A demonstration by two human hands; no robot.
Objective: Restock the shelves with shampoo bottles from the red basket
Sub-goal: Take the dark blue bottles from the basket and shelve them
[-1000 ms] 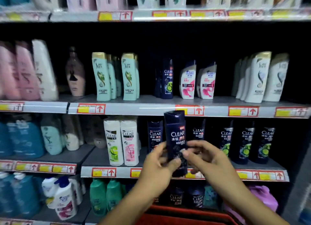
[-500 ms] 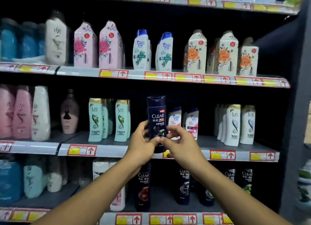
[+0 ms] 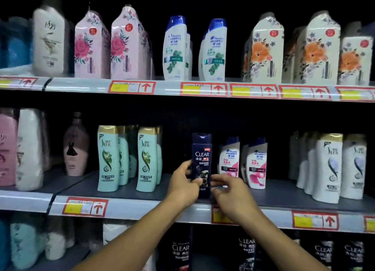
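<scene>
A dark blue CLEAR shampoo bottle (image 3: 202, 149) stands upright at the front of the middle shelf (image 3: 142, 205), in the gap between teal bottles (image 3: 147, 159) and white-and-pink bottles (image 3: 229, 159). My left hand (image 3: 182, 186) grips its lower left side, thumb across the label. From the right, my right hand (image 3: 231, 195) has curled fingertips against the bottle's lower right edge. The bottle's base sits level with the shelf surface, partly hidden by my hands. The red basket is out of view.
The top shelf (image 3: 81, 84) carries pink floral packs, white blue-capped bottles (image 3: 176, 51) and orange floral packs. More dark CLEAR bottles (image 3: 180, 252) stand on the shelf below. White bottles (image 3: 328, 169) fill the middle shelf's right end.
Both hands have carried the CLEAR bottle up from the lower shelf level and forward into the middle shelf's gap. My view has tilted upward and moved closer, and the basket has left the frame.
</scene>
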